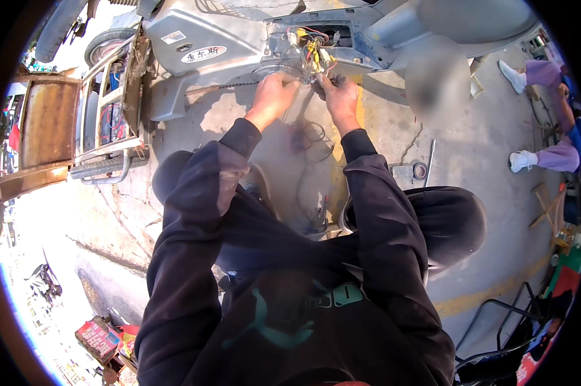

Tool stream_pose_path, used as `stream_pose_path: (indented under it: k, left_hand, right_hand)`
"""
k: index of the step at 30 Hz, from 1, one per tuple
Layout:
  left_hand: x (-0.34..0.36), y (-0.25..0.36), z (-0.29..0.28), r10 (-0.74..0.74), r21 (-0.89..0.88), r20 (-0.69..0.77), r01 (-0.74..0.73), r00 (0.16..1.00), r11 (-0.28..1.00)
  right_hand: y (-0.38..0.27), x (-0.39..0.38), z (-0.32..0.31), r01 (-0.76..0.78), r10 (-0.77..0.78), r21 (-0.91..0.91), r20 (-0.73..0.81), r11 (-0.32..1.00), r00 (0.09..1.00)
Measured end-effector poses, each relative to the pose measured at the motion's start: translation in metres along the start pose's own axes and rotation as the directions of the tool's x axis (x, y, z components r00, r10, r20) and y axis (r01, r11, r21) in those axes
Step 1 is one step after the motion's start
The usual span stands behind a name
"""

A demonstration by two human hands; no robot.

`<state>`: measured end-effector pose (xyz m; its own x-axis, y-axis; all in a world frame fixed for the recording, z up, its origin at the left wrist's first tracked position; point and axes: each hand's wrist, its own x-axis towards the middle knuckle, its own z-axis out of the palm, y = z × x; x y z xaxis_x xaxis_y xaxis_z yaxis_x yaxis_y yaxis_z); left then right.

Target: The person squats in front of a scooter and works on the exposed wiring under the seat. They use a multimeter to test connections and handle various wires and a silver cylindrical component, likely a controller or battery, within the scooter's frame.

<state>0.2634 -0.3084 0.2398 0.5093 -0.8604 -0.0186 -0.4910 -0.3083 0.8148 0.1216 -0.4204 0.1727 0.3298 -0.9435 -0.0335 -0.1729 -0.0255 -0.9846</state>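
Observation:
Both my hands are at a bundle of thin wires (317,56) with yellow and white connectors, hanging from an opening in a grey scooter body (229,32). My left hand (274,100) is closed in a pinch at the lower left of the bundle, on a wire end too small to make out clearly. On the other side my right hand (340,101) pinches dark wires just under the connectors. A small gap separates the two sets of fingertips. Thin dark cable (313,132) loops on the ground below them.
A roll of black tape (420,170) and a metal rod (430,161) lie to the right of my knee. Pliers-like tools (321,215) rest between my feet. A rusty cart frame (107,106) stands at left. Another person's white shoe (523,161) shows at right, near a folding chair (496,325).

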Motion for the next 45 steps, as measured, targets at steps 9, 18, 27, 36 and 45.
stream_pose_path:
  k: [9, 18, 27, 36, 45]
  left_hand:
    - [-0.005, -0.021, 0.016, 0.042, -0.173, 0.048, -0.033, 0.998, 0.984]
    - [-0.005, -0.014, 0.016, -0.067, -0.165, 0.049, 0.074, 0.997, 0.983]
    - [-0.008, -0.014, 0.018, -0.052, -0.185, 0.022, 0.055, 0.998, 0.981]
    - [-0.009, -0.009, 0.017, -0.031, -0.081, 0.078, 0.038, 0.996, 0.996]
    - [-0.001, -0.009, 0.034, -0.060, -0.195, 0.027, 0.064, 0.998, 0.979]
  right_hand:
    - [-0.009, 0.001, -0.001, -0.085, 0.084, -0.026, -0.036, 0.996, 0.996]
    - [-0.045, -0.039, 0.005, -0.228, 0.235, 0.567, 0.061, 0.792, 0.970]
    - [-0.029, -0.032, 0.003, -0.007, 0.011, 0.115, -0.029, 0.993, 1.000]
    - [-0.023, -0.038, 0.000, -0.254, 0.270, 0.424, 0.022, 0.869, 0.963]
    - [-0.005, -0.022, -0.002, -0.033, 0.036, 0.048, -0.064, 0.998, 0.997]
